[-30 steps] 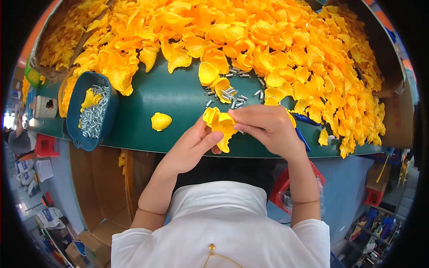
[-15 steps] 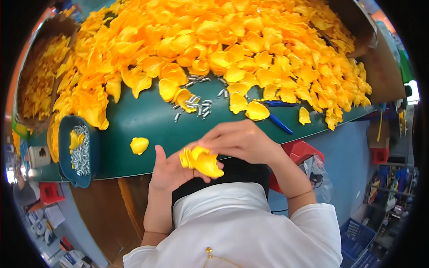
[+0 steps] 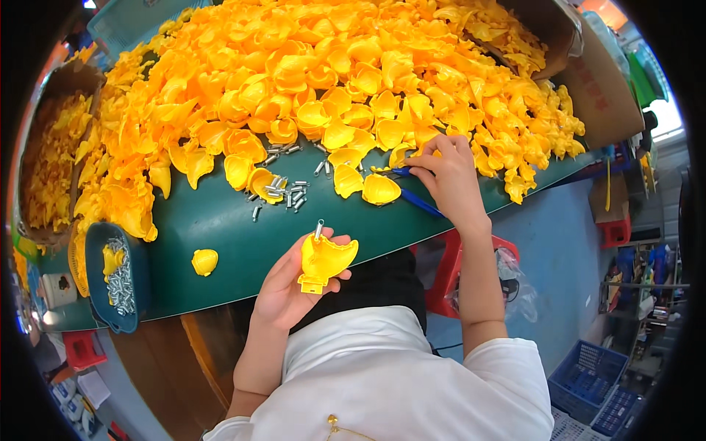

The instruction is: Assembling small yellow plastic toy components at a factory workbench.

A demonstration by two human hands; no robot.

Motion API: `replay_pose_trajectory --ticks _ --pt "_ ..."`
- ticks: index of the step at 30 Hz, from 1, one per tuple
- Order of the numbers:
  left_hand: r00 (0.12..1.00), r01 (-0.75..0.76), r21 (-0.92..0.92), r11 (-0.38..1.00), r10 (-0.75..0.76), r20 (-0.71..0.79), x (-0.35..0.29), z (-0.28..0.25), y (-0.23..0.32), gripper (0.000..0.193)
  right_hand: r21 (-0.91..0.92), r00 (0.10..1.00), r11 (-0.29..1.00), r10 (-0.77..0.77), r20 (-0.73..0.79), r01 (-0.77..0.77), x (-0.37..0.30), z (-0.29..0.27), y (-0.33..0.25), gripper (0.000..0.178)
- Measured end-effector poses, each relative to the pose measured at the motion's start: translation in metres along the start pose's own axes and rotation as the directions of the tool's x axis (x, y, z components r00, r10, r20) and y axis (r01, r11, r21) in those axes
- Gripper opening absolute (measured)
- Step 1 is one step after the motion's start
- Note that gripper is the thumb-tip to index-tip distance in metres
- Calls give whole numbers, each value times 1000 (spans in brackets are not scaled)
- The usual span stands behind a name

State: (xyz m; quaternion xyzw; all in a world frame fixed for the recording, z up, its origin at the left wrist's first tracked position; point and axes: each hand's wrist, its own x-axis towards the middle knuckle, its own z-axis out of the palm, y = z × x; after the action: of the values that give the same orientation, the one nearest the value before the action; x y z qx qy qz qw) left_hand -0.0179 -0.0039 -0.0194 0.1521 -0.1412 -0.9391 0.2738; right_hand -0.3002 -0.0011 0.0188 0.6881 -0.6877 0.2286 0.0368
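Observation:
My left hand [image 3: 283,283] is closed around a yellow plastic shell [image 3: 327,257], its hollow side facing up. A small silver cylinder [image 3: 319,229] stands out at the shell's upper tip, and a square tab forms its lower end. My right hand [image 3: 445,173] is at the near edge of the pile of yellow shells [image 3: 294,73], fingers bent and thumb drawn in. Its fingertips meet the shells there, just over blue-handled pliers [image 3: 421,203]; what they grip is hidden. Two loose shells, one of them a rounded shell [image 3: 381,189], lie beside the pliers.
Several silver cylinders [image 3: 296,197] are scattered before the pile. At the left, a dark blue bin [image 3: 140,287] holds more of them. One lone shell [image 3: 205,262] lies near the table edge. Cardboard boxes flank the pile; a red stool [image 3: 445,275] stands below at the right.
My right hand has left the yellow shell and moved up and right to the pile. My left hand has turned the shell, so its hollow and the silver cylinder now show.

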Motion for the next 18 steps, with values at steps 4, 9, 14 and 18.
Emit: replay_pose_trajectory --ticks 4,9,14,18 --pt "1000 23 -19 1000 -23 -18 7 4 -2 48 54 1000 998 -18 -6 19 5 1 7 7" --pt "999 42 -26 999 -43 -24 9 1 -5 49 -56 992 991 -115 57 118 17 0 11 5" --pt "1000 16 -124 992 -15 3 9 -1 -4 48 -80 991 988 -132 -18 130 24 -2 6 8" --pt "1000 -27 -125 992 26 -11 3 -3 1 48 180 982 970 -176 68 161 1 -16 -33 11"
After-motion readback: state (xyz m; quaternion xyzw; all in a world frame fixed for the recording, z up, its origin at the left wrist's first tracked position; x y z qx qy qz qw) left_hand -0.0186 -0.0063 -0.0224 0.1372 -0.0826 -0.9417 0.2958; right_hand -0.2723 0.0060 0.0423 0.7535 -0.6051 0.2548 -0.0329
